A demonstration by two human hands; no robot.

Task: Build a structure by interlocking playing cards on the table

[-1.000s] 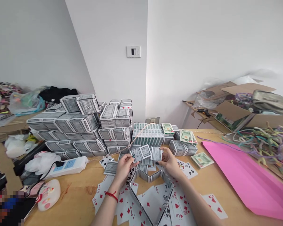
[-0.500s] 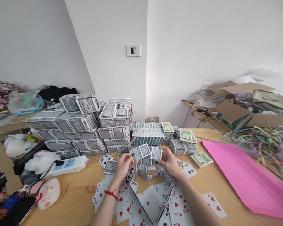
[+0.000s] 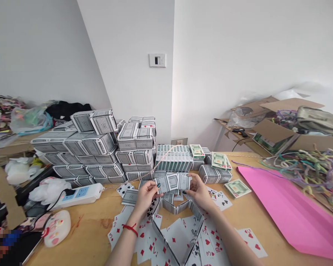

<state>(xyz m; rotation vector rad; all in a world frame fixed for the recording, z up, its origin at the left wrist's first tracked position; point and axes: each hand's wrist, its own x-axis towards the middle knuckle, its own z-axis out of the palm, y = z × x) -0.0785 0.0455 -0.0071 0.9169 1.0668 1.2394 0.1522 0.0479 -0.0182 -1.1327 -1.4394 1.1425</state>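
Note:
A strip of folded playing cards (image 3: 172, 181), grey patterned backs facing me, spans the space between my hands. My left hand (image 3: 149, 190) pinches its left end between thumb and fingers. At the other end my right hand (image 3: 196, 186) pinches the right card. Just below the strip stands a heart-shaped frame of folded cards (image 3: 160, 222) on the table, its point toward me. Loose playing cards (image 3: 180, 236) lie face up inside and around that frame. More cards (image 3: 130, 197) rest face down beside my left wrist.
Stacked card-covered blocks (image 3: 88, 144) rise behind at the left. A row of green card boxes (image 3: 173, 159) stands at the back, with a green deck (image 3: 237, 188) to the right. Pink paper (image 3: 288, 214) covers the right side; a power strip (image 3: 81, 194) lies left.
The left piece has turned more level and now lines up with the card in my right hand, forming one slightly curved strip. The frame and loose cards stay in place.

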